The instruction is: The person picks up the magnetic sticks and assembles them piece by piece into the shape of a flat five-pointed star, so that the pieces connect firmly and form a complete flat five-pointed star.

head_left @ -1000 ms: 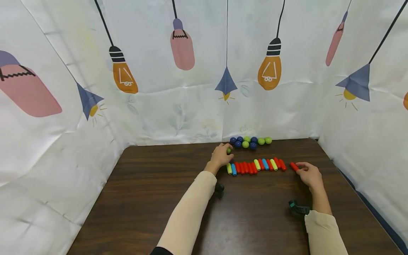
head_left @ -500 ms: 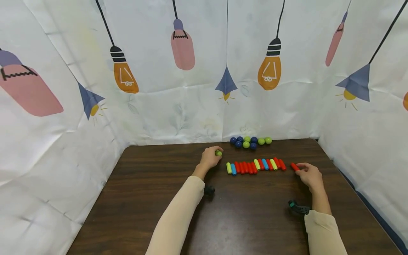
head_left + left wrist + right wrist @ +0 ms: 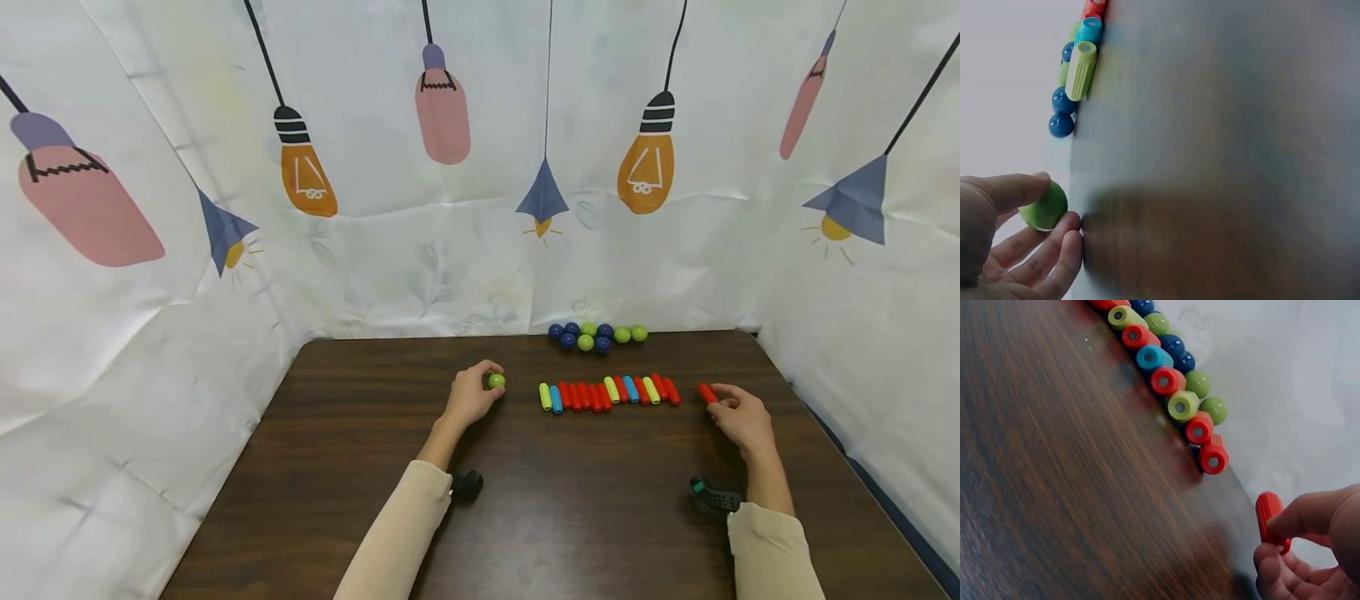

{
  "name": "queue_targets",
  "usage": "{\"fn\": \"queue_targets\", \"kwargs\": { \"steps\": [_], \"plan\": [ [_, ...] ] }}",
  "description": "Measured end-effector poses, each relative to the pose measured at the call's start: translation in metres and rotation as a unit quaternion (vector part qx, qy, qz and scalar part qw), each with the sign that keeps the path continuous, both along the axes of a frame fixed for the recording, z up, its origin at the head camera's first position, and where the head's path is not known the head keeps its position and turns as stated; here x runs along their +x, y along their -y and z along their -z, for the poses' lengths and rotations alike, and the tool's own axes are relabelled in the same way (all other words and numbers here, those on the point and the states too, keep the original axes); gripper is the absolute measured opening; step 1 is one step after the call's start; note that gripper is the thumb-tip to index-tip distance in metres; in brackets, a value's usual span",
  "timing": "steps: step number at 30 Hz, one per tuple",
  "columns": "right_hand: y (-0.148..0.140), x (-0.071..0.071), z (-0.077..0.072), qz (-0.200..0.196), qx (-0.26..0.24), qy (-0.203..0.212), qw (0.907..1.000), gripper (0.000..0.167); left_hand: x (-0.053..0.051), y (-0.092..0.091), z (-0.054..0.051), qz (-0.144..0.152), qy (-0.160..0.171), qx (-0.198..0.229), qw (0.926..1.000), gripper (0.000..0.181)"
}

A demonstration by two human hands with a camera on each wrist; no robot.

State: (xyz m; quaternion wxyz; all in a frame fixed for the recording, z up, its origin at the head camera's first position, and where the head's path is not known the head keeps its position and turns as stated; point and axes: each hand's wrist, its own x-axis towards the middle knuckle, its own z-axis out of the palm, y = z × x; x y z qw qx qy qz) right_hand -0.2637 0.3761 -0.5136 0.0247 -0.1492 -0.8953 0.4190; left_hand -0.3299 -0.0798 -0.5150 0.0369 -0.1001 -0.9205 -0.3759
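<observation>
Between thumb and fingers, my left hand (image 3: 471,394) pinches a green ball (image 3: 1047,207), left of the row of sticks. My right hand (image 3: 744,417) grips a red stick (image 3: 1270,519), ribbed and rounded at its end, just off the row's right end. Side by side on the table lie several short sticks: red sticks (image 3: 582,397), blue sticks (image 3: 557,400) and yellow-green sticks (image 3: 545,397). Metal-looking discs show in their ends in the right wrist view. Behind them sits a cluster of dark blue balls (image 3: 568,342) and green balls (image 3: 622,334).
The dark wood-grain table (image 3: 360,417) ends at the back against a white curtain (image 3: 360,267) printed with lamps. Dark straps with small devices sit at both wrists, such as the left wrist device (image 3: 467,486).
My left hand has carried the green ball leftward and nearer, away from the cluster and the row. The right hand holds the red stick in nearly the same place. The head view has shifted slightly.
</observation>
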Motion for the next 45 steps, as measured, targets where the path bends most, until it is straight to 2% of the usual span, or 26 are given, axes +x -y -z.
{"fn": "queue_targets", "kwargs": {
  "steps": [4,9,14,18,24,28,32,36,43,45],
  "plan": [
    [0.003,-0.001,-0.001,-0.01,-0.005,-0.017,0.9998,0.047,0.012,0.01,0.0,-0.003,-0.002,0.004,1.0,0.031],
    [0.01,-0.004,-0.007,-0.035,-0.016,-0.038,0.9985,0.046,0.025,0.022,-0.001,0.003,0.011,0.006,0.9999,0.032],
    [0.023,-0.007,-0.014,-0.075,-0.031,-0.056,0.9952,0.045,0.035,0.031,-0.004,0.011,0.029,0.0,0.9995,0.032],
    [0.037,-0.008,-0.019,-0.119,-0.059,-0.064,0.9891,0.045,0.04,0.036,-0.006,0.019,0.04,-0.007,0.999,0.031],
    [0.067,-0.011,-0.025,-0.191,-0.14,-0.063,0.9695,0.044,0.045,0.045,-0.005,0.025,0.05,-0.002,0.9984,0.029],
    [0.09,-0.013,-0.026,-0.221,-0.164,-0.047,0.9603,0.045,0.049,0.051,-0.003,0.031,0.054,0.017,0.9979,0.028],
    [0.114,-0.015,-0.023,-0.245,-0.167,-0.033,0.9544,0.044,0.051,0.059,0.0,0.038,0.061,0.038,0.9967,0.028],
    [0.138,-0.015,-0.019,-0.284,-0.166,-0.029,0.9439,0.04,0.05,0.066,0.002,0.044,0.064,0.049,0.9958,0.029],
    [0.189,-0.004,-0.014,-0.373,-0.144,-0.031,0.9159,0.039,0.053,0.072,-0.002,0.051,0.074,0.059,0.9942,0.032],
    [0.207,-0.001,-0.01,-0.389,-0.137,-0.028,0.9104,0.038,0.053,0.073,-0.002,0.05,0.077,0.059,0.994,0.031]
  ]
}}
